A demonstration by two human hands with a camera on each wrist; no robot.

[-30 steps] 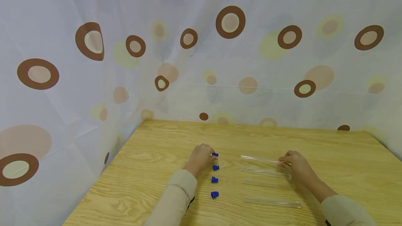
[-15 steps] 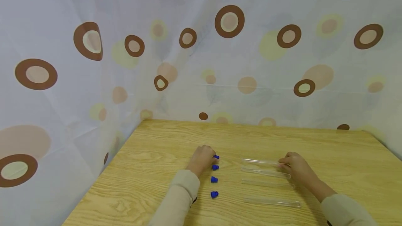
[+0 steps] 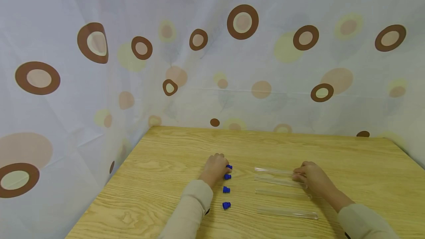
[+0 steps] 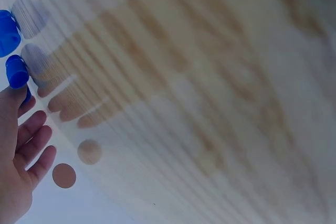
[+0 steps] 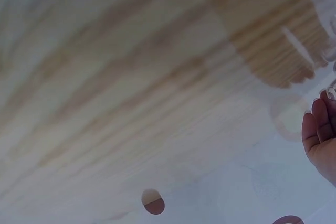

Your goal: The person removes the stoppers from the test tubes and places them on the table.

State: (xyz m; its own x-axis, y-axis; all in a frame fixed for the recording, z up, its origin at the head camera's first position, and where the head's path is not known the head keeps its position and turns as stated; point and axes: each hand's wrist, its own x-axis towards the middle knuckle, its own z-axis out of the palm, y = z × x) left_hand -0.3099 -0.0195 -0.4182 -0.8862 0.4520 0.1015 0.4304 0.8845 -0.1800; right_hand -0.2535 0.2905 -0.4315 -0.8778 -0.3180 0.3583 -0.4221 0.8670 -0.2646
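Observation:
My left hand [image 3: 214, 169] pinches the farthest blue cap [image 3: 229, 166] between thumb and index finger, its other fingers spread loosely in the left wrist view. Several more blue caps form a column towards me, the nearest being a blue cap [image 3: 226, 205] lying on its side. To the right, my right hand [image 3: 315, 180] pinches the closed-end side of the farthest clear test tube [image 3: 273, 170]; its fingers cover that end. Below it lie a second test tube [image 3: 280, 182], a third test tube [image 3: 282, 194] and the nearest test tube [image 3: 287, 213], roughly parallel, open ends facing the caps.
Everything lies on a wood-grain tabletop [image 3: 159, 150]. A pale curtain [image 3: 206, 65] with brown and yellow circles hangs behind the table and along its left side. The table's left edge runs diagonally beside my left sleeve [image 3: 189, 209].
The farthest cap, in my left hand, has shifted slightly towards me and right. My right hand has brought the open end of the farthest tube slightly nearer. The other caps and tubes stay put.

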